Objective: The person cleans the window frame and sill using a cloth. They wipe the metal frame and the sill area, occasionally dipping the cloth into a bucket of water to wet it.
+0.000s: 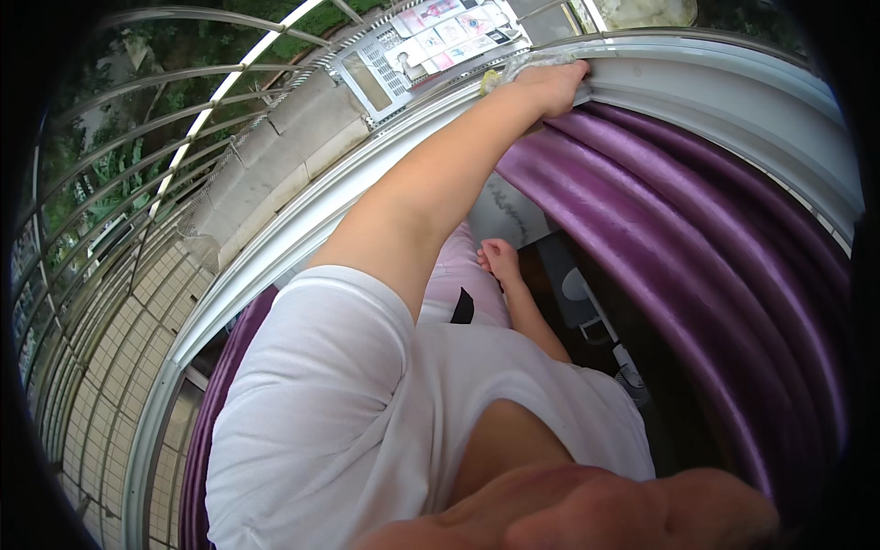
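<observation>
My left hand [550, 88] reaches out at the top of the view, at the corner of the white window frame [639, 75]. Its fingers bend over the frame's edge; their tips are hidden. Beside the back of this hand lies a crumpled, see-through whitish material [533, 63], with a yellow bit near the wrist. Whether my hand grips it is unclear. Just below the hand, a shiny purple curtain [639, 206] falls in folds. My right hand [502, 260] hangs low beside my pink trousers [464, 275], loosely curled, with nothing seen in it.
Curved metal bars [240, 67] of a window cage stand outside at the left, over greenery. An outdoor metal unit [375, 89] with printed sheets sits beyond the sill. A second purple curtain [220, 412] hangs at the left. A white fan-like appliance [625, 361] stands in the dark room.
</observation>
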Demonstrator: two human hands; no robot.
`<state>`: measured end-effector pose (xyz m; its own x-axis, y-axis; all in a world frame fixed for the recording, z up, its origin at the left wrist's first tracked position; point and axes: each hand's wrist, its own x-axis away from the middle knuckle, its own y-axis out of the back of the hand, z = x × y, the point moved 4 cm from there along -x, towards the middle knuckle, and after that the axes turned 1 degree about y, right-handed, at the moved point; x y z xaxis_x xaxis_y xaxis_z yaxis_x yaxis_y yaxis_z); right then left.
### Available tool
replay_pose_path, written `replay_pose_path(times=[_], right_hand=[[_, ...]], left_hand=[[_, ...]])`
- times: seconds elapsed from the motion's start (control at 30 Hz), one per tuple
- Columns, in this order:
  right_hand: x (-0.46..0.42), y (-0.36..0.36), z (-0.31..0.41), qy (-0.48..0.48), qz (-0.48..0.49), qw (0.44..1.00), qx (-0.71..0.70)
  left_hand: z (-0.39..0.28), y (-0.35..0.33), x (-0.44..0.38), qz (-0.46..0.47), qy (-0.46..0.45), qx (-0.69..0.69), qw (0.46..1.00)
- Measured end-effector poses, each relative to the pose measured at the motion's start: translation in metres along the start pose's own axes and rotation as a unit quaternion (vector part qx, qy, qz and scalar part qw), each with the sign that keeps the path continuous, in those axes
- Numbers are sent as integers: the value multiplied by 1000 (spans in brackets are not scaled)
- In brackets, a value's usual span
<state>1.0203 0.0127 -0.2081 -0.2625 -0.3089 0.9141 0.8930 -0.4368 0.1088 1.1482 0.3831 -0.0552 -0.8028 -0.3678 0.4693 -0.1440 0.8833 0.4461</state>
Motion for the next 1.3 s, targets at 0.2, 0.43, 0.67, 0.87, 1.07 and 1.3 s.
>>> replay_pose_path(times=[0.2, 0.43, 0.67, 0.87, 1.07, 1.3], right_hand=[[11, -9, 35, -7, -9, 1000, -25], [2, -12, 0, -10, 3, 1000, -2], [7, -3, -16, -29, -20, 999, -31], [4, -5, -15, -13, -19, 1000, -19], [6, -6, 7, 0, -15, 999, -52], [3, -12, -9, -19, -25, 998, -46]], left_hand=[[31, -11, 32, -52, 10, 27, 998], [19, -5, 32, -58, -7, -20, 998], [3, -14, -3, -12, -15, -28, 999], [10, -6, -9, -21, -38, -12, 999], [12, -8, 32, -81, -3, -24, 996], [14, -7, 51, -120, -61, -65, 989]])
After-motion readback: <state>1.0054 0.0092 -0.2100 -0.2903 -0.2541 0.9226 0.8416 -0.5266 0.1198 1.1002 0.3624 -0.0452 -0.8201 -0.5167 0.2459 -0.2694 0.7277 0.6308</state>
